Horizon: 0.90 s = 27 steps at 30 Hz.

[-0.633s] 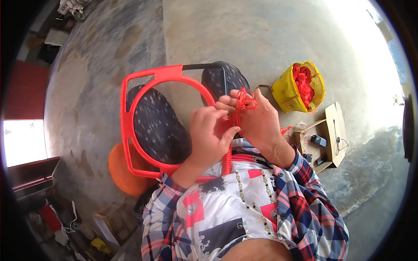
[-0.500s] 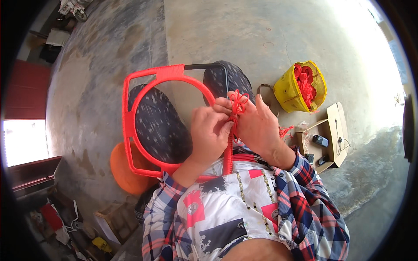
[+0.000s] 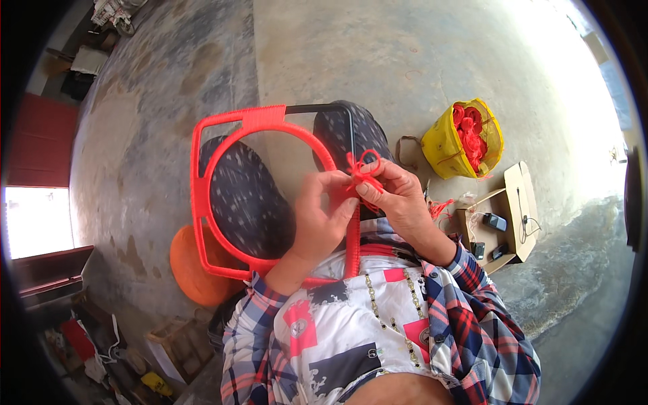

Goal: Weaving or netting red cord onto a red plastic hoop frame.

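A loose looped bundle of red cord (image 3: 365,171) is between my two hands, over the right side of a frame. My right hand (image 3: 403,206) is closed, pinching the bundle between thumb and fingers. My left hand (image 3: 321,210) comes from the other side, its fingertips curled at the cord; part of their grip is hidden. The frame (image 3: 200,196) rests on my lap: a rounded rectangle with a ring inside, mostly wrapped in red cord. At its upper right corner a bare black metal bar (image 3: 352,128) shows.
To the right stands a yellow bucket (image 3: 442,152) holding red cord bundles. Closer in is an open cardboard box (image 3: 523,223) with small dark devices and cables. Loose red cord (image 3: 440,207) lies beside my right wrist. An orange rounded object (image 3: 196,266) is at my left.
My right hand has turned from spread, raised fingers to a pinch on the cord bundle. My left thumb and index finger have parted somewhat. The bundle's loops have shifted slightly lower.
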Each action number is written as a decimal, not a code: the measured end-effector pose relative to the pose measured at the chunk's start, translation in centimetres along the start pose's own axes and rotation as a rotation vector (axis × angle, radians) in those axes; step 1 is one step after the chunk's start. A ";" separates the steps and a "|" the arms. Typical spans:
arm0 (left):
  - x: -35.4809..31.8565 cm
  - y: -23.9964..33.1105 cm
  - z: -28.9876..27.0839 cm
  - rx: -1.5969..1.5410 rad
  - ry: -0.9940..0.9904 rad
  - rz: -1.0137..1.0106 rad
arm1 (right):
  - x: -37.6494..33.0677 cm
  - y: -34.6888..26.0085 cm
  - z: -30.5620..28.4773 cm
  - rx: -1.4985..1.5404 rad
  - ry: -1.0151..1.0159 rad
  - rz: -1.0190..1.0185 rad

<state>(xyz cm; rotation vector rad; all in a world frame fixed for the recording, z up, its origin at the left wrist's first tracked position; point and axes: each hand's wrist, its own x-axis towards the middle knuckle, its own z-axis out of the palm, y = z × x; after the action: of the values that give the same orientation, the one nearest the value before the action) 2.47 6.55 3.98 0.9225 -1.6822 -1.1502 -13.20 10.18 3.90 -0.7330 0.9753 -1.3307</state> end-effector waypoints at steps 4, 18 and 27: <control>0.1 0.1 0.2 0.091 -0.055 0.017 | 0.0 -0.2 0.4 0.018 -0.017 0.021; 0.0 -0.9 0.1 0.210 -0.084 0.111 | 0.6 -1.0 -0.5 0.004 0.036 -0.001; -0.3 -1.2 -0.4 0.165 -0.141 -0.011 | 0.4 -0.6 -1.1 0.168 0.035 0.165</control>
<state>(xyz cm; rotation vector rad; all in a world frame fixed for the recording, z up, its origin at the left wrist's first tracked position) 3.03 6.31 2.85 0.9724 -1.9107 -1.1184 -14.49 9.81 3.92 -0.4923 0.9186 -1.2668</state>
